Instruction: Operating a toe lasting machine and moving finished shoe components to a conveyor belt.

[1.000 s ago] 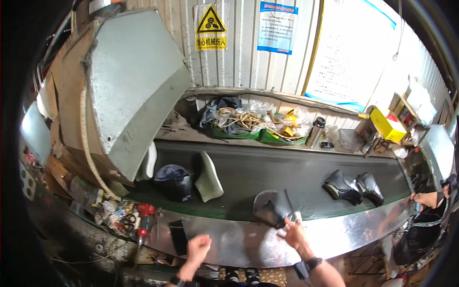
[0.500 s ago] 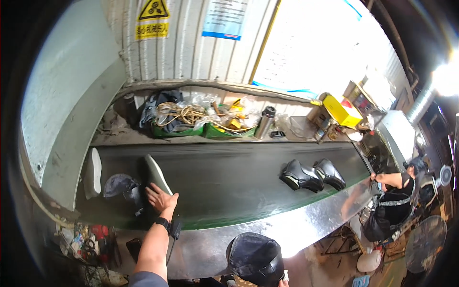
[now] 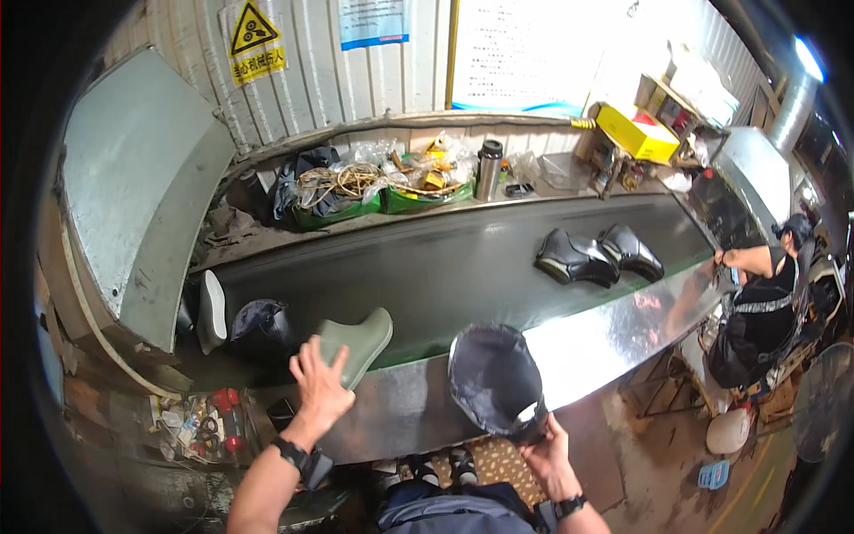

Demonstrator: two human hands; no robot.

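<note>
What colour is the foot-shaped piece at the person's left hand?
The foot-shaped piece is pale grey-green, showing best in the head view.

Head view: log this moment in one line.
left hand: holds green shoe last; right hand: holds dark shoe upper; conveyor belt: black shoes

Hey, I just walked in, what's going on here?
A person stands at a long dark belt handling what look like shoe parts. The left hand is on a pale green sole-like piece at the belt's near edge. The right hand holds a black shoe upper by its lower end, wide opening in view. Two black shoes sit further right on the belt, and a co-worker is at the far right.
</note>
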